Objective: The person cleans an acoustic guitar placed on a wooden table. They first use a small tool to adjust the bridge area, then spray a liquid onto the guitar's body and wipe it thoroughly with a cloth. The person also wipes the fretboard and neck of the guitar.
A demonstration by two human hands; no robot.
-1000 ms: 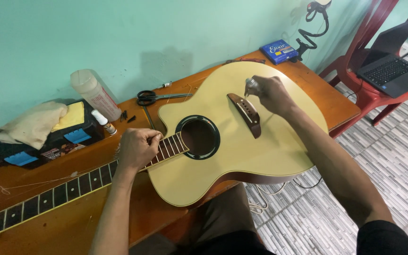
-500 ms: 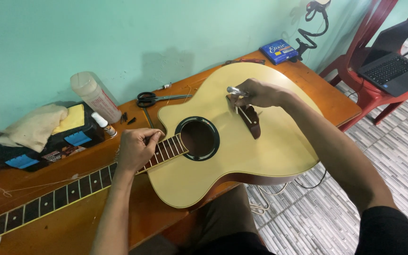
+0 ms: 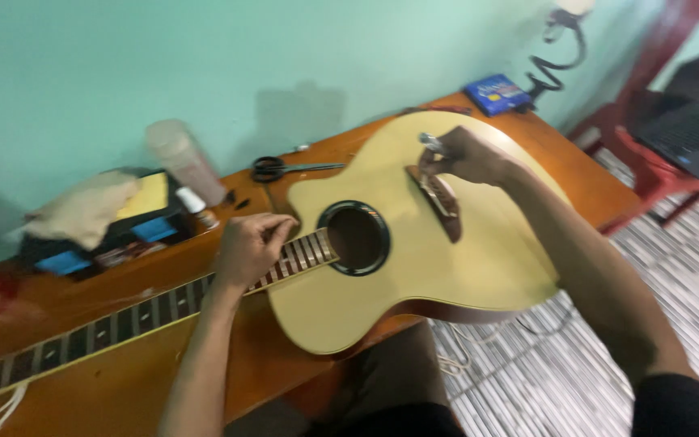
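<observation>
now the right hand (image 3: 467, 155) has moved from above the bridge (image 3: 438, 198) to its far end, pinching a small silver tool (image 3: 430, 142) tight. the left hand (image 3: 248, 247) stays curled on the neck (image 3: 123, 324), maybe nipping a string. the guitar (image 3: 414, 267) lies flat along the table's (image 3: 600, 182) front edge.

Wooden table (image 3: 576, 182) under guitar (image 3: 414, 267), scissors (image 3: 281, 168)

blue flat box (image 3: 497, 92) at desk rear, laptop (image 3: 693, 121) on chair
</observation>
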